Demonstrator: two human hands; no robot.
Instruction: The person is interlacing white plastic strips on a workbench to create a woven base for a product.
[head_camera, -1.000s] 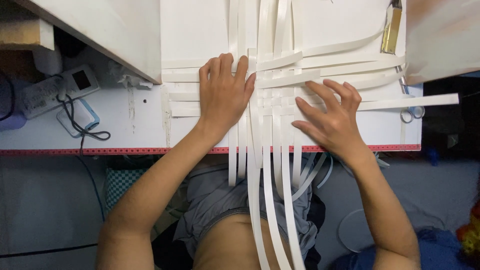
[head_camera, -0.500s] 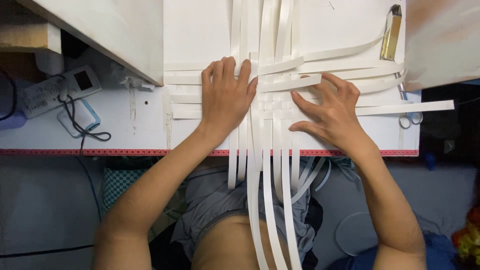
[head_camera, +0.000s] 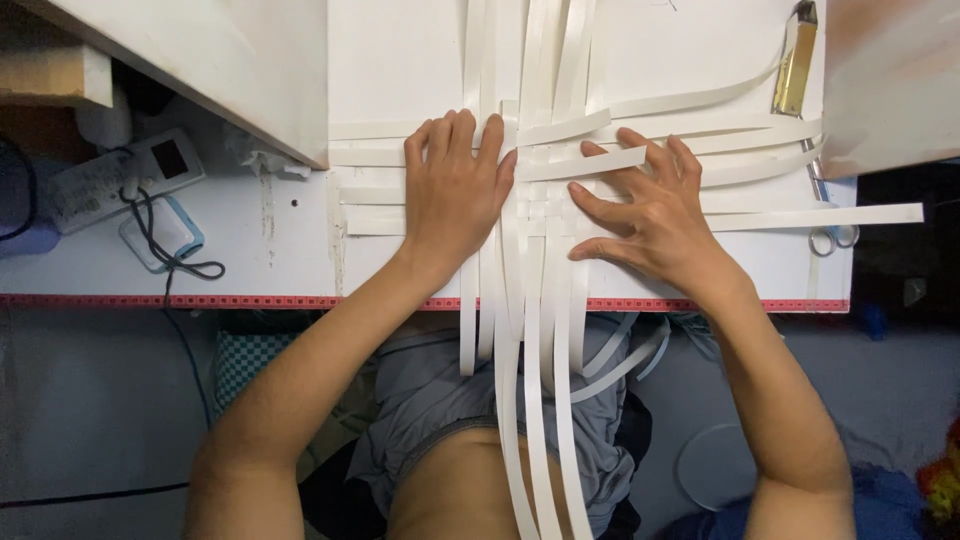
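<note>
At the counter's (head_camera: 300, 250) left edge lie a white remote-shaped device (head_camera: 120, 180) and a pale blue oval gadget (head_camera: 160, 232). The white strips (head_camera: 545, 190), flat and plain, cross in a woven patch at the front edge, some running lengthwise over it, others crosswise. The left hand (head_camera: 455, 190) presses flat, grip wide; the right hand (head_camera: 650, 220) spreads fingertips, gripping nothing.

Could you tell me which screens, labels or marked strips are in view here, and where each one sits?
Small grey device with a dark rectangular screen: far left on the table, lying flat.
Rounded white and light blue gadget: just below it, a dark cord looped over it.
Red measuring strip with fine marks: along the table's near edge.
No packages or signs show.
</note>
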